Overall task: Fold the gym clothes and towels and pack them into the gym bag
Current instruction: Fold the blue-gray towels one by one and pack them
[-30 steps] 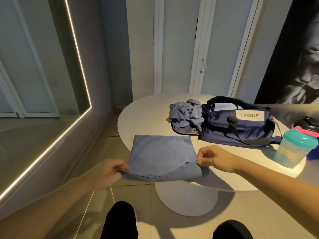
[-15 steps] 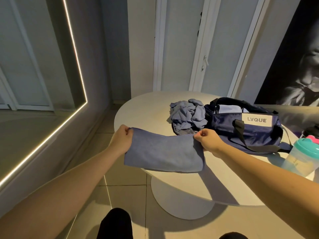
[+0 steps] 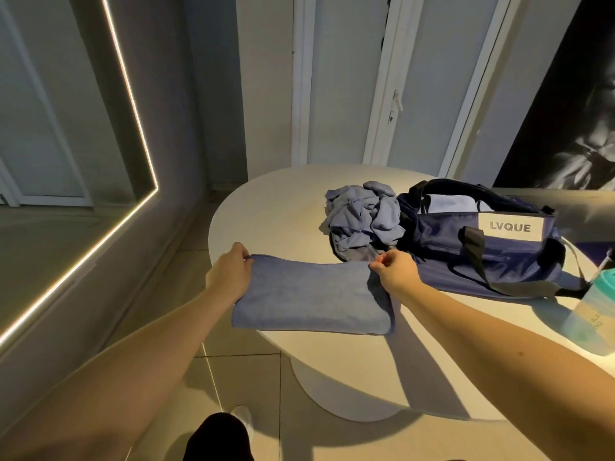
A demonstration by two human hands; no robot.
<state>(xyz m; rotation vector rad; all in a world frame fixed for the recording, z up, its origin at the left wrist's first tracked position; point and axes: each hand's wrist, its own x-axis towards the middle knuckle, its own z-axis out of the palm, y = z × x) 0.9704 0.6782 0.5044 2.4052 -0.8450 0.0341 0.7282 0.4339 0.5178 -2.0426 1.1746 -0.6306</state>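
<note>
While my left hand [image 3: 229, 277] and right hand [image 3: 396, 277] are each pinching a far corner of the towel [image 3: 309, 297] lying folded at the tabletop [image 3: 266, 211] edge, I am seeing the gym bag [image 3: 482, 257] beyond, its inside mostly hidden.

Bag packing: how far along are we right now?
Done: one pale folded piece sits inside the open bag. In hand: the towel lies folded over at the table's near edge, with the left hand and right hand pinching its far corners. Left: the towel probably needs another fold before packing, and the crumpled pile beside the bag is unfolded.
</note>
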